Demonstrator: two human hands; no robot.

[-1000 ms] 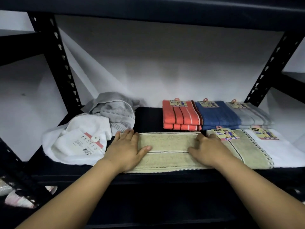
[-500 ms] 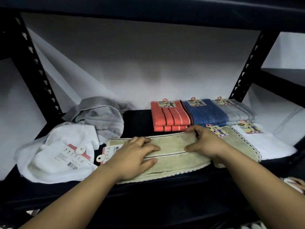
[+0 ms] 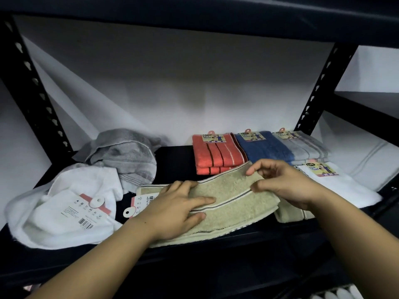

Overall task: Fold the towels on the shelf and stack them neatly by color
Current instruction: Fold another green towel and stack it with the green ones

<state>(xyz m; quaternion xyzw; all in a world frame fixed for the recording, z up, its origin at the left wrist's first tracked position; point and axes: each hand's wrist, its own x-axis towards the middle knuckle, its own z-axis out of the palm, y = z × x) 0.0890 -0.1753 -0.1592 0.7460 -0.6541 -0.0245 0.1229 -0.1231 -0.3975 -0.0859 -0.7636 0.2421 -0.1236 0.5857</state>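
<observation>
Your left hand point(image 3: 179, 209) lies flat on the beige towel point(image 3: 226, 203), fingers straight and spread, pressing its left half down onto the dark shelf point(image 3: 174, 162). Your right hand point(image 3: 282, 184) is at the towel's right end, thumb and fingers curled round the edge and pinching it, and that end is lifted and tilted up off the shelf. The beige towel sits at the front of the shelf, a dark stripe running along its length, with a paper tag point(image 3: 138, 207) poking out at its left end just beside your left wrist. Under your right hand there's another beige towel point(image 3: 291, 214), folded, mostly hidden by your arm. To the left, a loose white towel point(image 3: 64, 208) lies in a heap with its label face up, and a crumpled grey towel point(image 3: 125, 156) sits behind it. Along the back on the right you've got a folded orange towel point(image 3: 218, 156), a folded blue towel point(image 3: 265, 147) touching it, then a folded light grey towel point(image 3: 306, 145). In front of those, a folded white towel point(image 3: 336, 186) lies flat beside your right forearm.
</observation>
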